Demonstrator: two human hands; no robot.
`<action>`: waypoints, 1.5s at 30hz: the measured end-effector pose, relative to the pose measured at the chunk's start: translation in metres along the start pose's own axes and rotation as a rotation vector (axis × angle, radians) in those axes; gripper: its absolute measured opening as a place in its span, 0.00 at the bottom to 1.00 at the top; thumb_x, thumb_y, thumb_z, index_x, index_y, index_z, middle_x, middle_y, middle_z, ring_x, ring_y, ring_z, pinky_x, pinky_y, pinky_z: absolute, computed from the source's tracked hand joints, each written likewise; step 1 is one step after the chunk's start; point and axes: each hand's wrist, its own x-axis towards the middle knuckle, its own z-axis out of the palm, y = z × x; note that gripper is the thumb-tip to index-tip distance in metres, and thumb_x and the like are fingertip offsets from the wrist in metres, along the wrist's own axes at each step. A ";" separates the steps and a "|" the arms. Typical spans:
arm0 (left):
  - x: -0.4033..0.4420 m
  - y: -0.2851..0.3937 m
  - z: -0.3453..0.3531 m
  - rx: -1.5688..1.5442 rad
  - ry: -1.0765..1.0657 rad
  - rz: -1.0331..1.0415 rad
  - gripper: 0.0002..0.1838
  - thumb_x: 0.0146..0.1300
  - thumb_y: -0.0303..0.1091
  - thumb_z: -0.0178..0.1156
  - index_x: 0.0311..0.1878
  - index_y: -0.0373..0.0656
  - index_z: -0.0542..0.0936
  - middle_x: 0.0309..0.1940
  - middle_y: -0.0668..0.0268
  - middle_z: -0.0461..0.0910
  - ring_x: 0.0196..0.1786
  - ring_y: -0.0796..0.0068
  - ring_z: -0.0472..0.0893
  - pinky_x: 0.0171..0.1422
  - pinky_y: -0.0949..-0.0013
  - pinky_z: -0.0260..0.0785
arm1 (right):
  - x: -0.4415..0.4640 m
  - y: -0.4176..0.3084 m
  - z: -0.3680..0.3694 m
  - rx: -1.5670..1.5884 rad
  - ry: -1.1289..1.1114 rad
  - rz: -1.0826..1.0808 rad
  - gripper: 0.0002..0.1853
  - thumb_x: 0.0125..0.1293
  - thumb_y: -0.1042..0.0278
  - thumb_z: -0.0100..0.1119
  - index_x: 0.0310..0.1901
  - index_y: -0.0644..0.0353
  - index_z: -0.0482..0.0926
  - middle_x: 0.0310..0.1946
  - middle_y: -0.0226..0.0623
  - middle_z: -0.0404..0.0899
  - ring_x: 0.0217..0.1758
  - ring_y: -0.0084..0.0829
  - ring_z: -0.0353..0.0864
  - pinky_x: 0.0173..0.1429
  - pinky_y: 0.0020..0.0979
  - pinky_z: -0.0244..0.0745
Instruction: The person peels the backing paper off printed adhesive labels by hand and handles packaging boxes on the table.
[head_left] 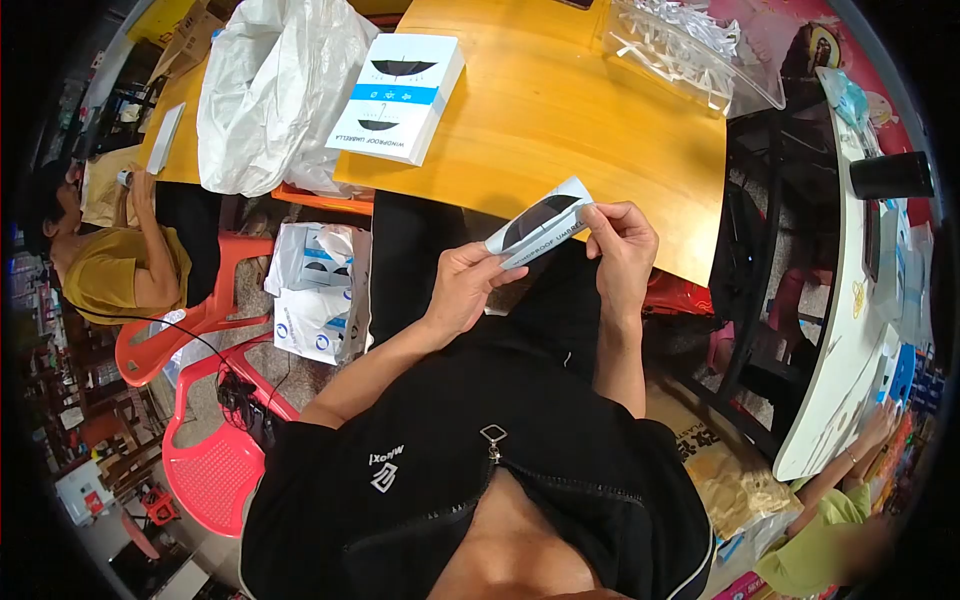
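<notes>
Above my lap, near the table's front edge, is a narrow white umbrella box [541, 222] with a dark umbrella picture and "WINDPROOF UMBREL..." lettering on its side. My left hand [467, 285] grips its left end between thumb and fingers. At the other end, my right hand [622, 236] pinches the upper corner with thumb and forefinger. Whether anything is inside the box cannot be seen. A neat white stack of umbrella packaging [418, 128], with a blue band and the same print, lies on the yellow table [540, 110] beyond my left hand.
A white plastic sack [270, 100] slumps at the table's left. Clear tray [740, 85] with paper strips sits far right. Below left stand a bag of printed packaging [318, 310] and a pink chair [215, 460]. One person [125, 265] sits left, another [830, 540] lower right.
</notes>
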 end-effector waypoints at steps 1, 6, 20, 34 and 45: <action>0.000 0.000 -0.002 0.002 -0.006 0.002 0.11 0.65 0.21 0.50 0.46 0.29 0.78 0.45 0.55 0.79 0.47 0.70 0.80 0.52 0.67 0.77 | 0.000 0.000 0.000 -0.001 0.001 0.000 0.03 0.59 0.77 0.63 0.32 0.66 0.78 0.24 0.33 0.78 0.17 0.15 0.68 0.21 0.16 0.62; 0.002 0.005 -0.007 -0.013 -0.015 -0.008 0.11 0.64 0.21 0.49 0.44 0.27 0.79 0.44 0.54 0.79 0.47 0.68 0.80 0.52 0.65 0.77 | 0.001 0.004 -0.002 -0.130 -0.002 0.012 0.05 0.58 0.75 0.65 0.30 0.65 0.78 0.21 0.29 0.77 0.18 0.12 0.65 0.21 0.16 0.58; 0.003 0.004 -0.003 0.256 0.210 0.018 0.09 0.58 0.22 0.62 0.42 0.32 0.80 0.36 0.62 0.82 0.36 0.79 0.80 0.41 0.76 0.75 | 0.004 0.012 -0.001 -0.085 -0.042 0.092 0.04 0.57 0.77 0.64 0.33 0.65 0.80 0.22 0.25 0.76 0.19 0.11 0.63 0.23 0.15 0.54; 0.005 0.011 -0.010 0.227 0.281 0.010 0.09 0.60 0.26 0.61 0.41 0.32 0.80 0.35 0.60 0.82 0.36 0.77 0.81 0.34 0.75 0.78 | 0.003 0.020 -0.007 -0.112 -0.134 0.185 0.04 0.57 0.76 0.64 0.33 0.67 0.81 0.20 0.22 0.74 0.19 0.10 0.59 0.23 0.16 0.50; 0.004 0.010 -0.012 0.212 0.268 0.008 0.07 0.62 0.28 0.60 0.39 0.33 0.79 0.33 0.62 0.81 0.33 0.79 0.80 0.31 0.75 0.78 | 0.002 0.025 -0.009 -0.132 -0.123 0.178 0.04 0.57 0.76 0.64 0.34 0.65 0.81 0.22 0.23 0.76 0.19 0.10 0.59 0.23 0.15 0.50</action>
